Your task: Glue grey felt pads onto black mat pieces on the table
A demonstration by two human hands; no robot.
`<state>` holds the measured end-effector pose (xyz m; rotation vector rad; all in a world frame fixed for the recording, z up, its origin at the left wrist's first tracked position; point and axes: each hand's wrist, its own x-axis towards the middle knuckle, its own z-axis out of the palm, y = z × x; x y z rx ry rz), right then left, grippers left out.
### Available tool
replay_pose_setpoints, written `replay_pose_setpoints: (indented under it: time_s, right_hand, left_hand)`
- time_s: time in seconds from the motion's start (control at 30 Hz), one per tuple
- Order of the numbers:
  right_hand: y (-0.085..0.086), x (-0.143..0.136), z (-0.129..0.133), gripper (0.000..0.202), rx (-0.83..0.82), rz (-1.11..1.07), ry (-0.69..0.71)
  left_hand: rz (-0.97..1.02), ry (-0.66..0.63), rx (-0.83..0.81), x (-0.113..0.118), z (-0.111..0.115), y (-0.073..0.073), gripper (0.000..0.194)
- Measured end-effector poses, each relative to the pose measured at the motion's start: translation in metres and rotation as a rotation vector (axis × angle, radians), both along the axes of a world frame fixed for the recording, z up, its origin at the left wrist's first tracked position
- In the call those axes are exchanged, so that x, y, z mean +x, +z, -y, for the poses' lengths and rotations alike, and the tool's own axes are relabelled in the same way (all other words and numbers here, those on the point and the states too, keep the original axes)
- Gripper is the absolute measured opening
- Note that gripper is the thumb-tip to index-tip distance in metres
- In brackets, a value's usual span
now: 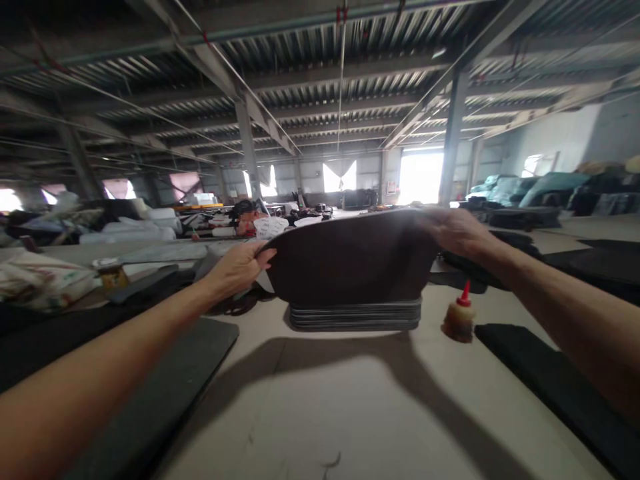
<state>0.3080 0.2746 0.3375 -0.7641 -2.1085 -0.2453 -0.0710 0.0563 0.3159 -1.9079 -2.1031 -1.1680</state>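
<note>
A dark flat panel [350, 260] with rounded corners is held up, tilted, between my two hands. My left hand [245, 267] pinches its left edge, thumb on the near face. At its upper right corner my right hand [450, 230] grips the panel, with the fingers blurred. Directly below the panel, a neat stack of similar dark pieces [355, 316] lies on the pale table [320, 400]; the panel hides the top of the stack. Right of the stack stands a glue bottle [459, 320] with a red nozzle.
Dark sheets [165, 393] lie at the left, and another dark piece [560, 387] is at the right. A yellowish jar [111, 275] stands beside a plastic bag [45, 277] at the far left. A paper with writing [271, 227] shows behind the panel.
</note>
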Motion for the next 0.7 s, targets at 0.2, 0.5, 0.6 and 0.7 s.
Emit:
replay_pose_setpoints:
  time_s: [0.2, 0.5, 0.6, 0.7]
  right_hand:
    - [-0.021, -0.022, -0.031, 0.043, 0.325, -0.109, -0.11]
    - [-0.185, -0.047, -0.069, 0.047, -0.042, 0.41, -0.147]
    - [-0.193, -0.049, -0.067, 0.047, -0.095, 0.448, -0.145]
    - [-0.186, -0.05, -0.065, 0.044, -0.131, 0.503, -0.119]
  left_hand:
    - [-0.236, 0.072, 0.182, -0.027, -0.056, -0.004, 0.047]
    - [-0.248, 0.147, -0.211, -0.052, -0.122, -0.15, 0.057]
    - [-0.241, 0.122, -0.248, -0.057, -0.123, -0.153, 0.059]
    - [-0.217, 0.094, -0.278, -0.062, -0.124, -0.144, 0.057]
